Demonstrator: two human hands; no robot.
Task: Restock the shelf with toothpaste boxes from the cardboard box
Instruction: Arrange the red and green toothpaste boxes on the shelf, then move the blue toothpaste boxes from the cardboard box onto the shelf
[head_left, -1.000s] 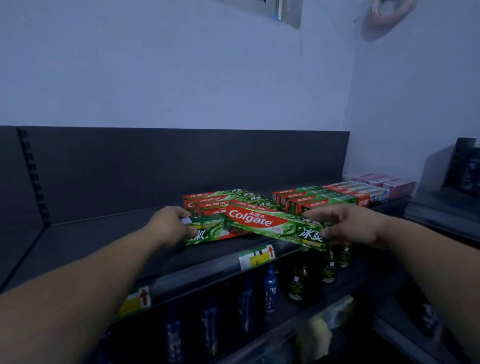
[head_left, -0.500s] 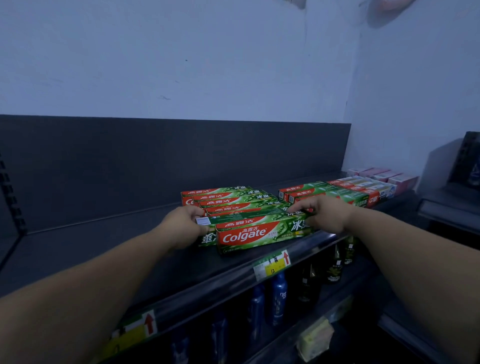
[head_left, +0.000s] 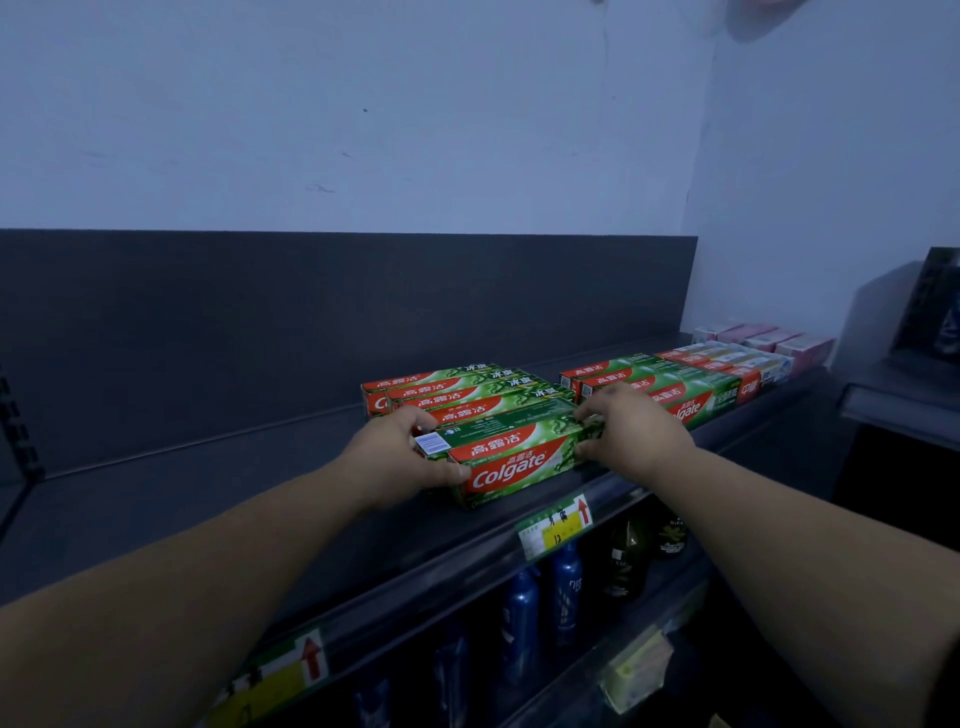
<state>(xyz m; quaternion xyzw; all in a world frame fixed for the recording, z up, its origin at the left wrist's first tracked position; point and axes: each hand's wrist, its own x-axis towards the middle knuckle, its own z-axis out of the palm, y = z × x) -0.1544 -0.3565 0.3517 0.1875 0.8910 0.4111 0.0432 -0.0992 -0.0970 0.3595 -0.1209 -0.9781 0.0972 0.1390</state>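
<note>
Carton at shelf front, held at both ends

Green-and-red Colgate toothpaste carton (head_left: 511, 460) lay flat near the front lip of the dark metal shelf (head_left: 208, 499). Its long axis ran roughly 9-to-3 o'clock, with the 3 o'clock end set slightly further back. Left hand (head_left: 395, 457) was clasped round the 9 o'clock end, thumb along the front face. Right hand (head_left: 631, 434) had its fingers curled over the 3 o'clock end. Neither hand was the nearer. Whether the carton's weight rested fully on the shelf could not be told. White barcode patch (head_left: 431, 444) showed on a green face touching it at 12 o'clock; possibly a second carton, unclear.

Key relation: stack of matching green-and-red cartons (head_left: 447, 387) sat directly at 12 o'clock of the held one, axes parallel, touching or nearly so. Judgement: the next move called for a short push toward 12 o'clock to square it, then letting go.

Surface was flat and smooth. Second row of green-and-red cartons (head_left: 654, 379) lay at 2 o'clock, close by the right hand, so there was a risk of nudging it. Yellow price label (head_left: 556, 527) hung on the lip at 6 o'clock. The cardboard box was not in view.
</note>
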